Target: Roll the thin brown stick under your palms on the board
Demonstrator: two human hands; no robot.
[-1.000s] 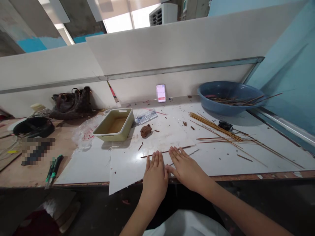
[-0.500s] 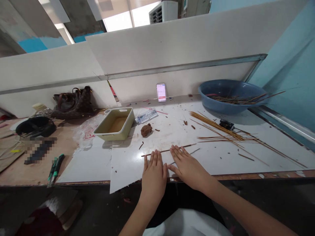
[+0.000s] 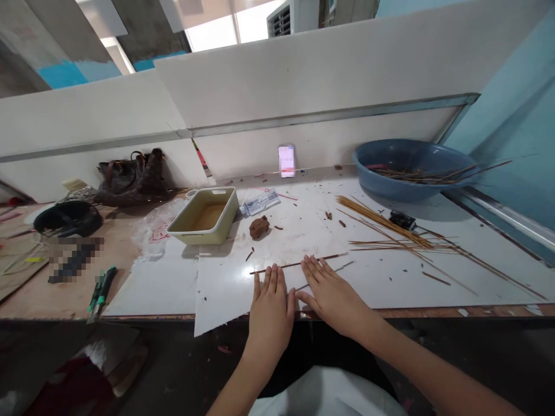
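Observation:
Both my hands lie flat and side by side at the near edge of the white board (image 3: 229,294). Under the fingertips of my left hand (image 3: 271,309) and my right hand (image 3: 336,297) runs a thin stick with a dark brown coating (image 3: 293,265); its ends show beyond the hands. The fingers of each hand are stretched out, and the thumbs almost meet. A thin grey strip or shadow (image 3: 346,266) passes by my right hand. Beyond my left hand sits a lump of brown clay-like paste (image 3: 259,227), with small crumbs around it.
At the left stand a pale green tub (image 3: 203,238) of brownish liquid, a handbag (image 3: 130,182) and green-handled cutters (image 3: 104,289). A bundle of thin sticks (image 3: 377,218) lies to the right, below a blue basin (image 3: 403,185). A phone (image 3: 287,160) leans on the back panel.
The camera view has shifted slightly. My hands stay flat on the coated stick in nearly the same place.

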